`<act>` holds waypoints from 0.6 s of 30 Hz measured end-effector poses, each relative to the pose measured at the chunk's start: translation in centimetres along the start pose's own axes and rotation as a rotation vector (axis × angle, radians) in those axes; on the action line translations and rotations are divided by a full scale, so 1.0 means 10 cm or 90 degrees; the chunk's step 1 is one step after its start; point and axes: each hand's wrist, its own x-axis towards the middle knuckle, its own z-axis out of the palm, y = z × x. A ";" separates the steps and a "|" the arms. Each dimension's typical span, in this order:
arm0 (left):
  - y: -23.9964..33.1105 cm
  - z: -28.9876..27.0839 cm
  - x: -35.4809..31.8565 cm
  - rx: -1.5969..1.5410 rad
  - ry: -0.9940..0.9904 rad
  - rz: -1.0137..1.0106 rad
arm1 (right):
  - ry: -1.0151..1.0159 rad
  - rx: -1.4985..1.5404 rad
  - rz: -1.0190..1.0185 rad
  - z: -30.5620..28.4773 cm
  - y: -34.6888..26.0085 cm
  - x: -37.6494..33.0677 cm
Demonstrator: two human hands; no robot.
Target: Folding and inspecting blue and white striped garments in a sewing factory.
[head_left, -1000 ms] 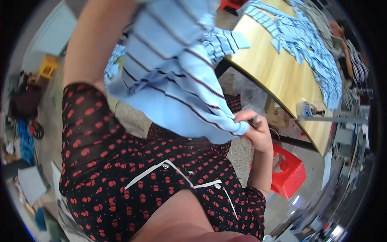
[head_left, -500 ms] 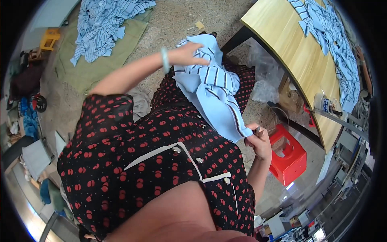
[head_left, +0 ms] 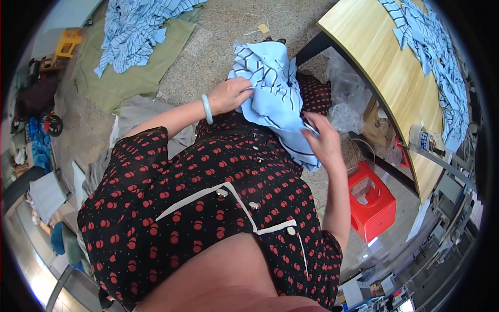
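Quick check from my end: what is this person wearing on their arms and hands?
Both forearms are bare below short sleeves of a black dress dotted with red, trimmed in white piping with small round buttons. The left hand has a pale green bangle at its wrist. The right hand shows no glove or visible jewellery.

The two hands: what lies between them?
In the head view, the light blue striped cloth lies bunched between the left hand and the right hand, over the lap. Both hands touch it.
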 end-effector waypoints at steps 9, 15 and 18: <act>0.76 0.15 0.59 -0.269 0.177 -0.068 | 0.187 0.018 -0.150 0.18 0.03 0.61; 0.56 0.85 0.57 -0.319 0.191 -0.106 | 0.260 0.004 -0.148 -0.09 -0.23 0.69; 0.37 0.91 0.60 -0.498 0.035 -0.215 | 0.287 -0.019 -0.156 -0.14 -0.32 0.72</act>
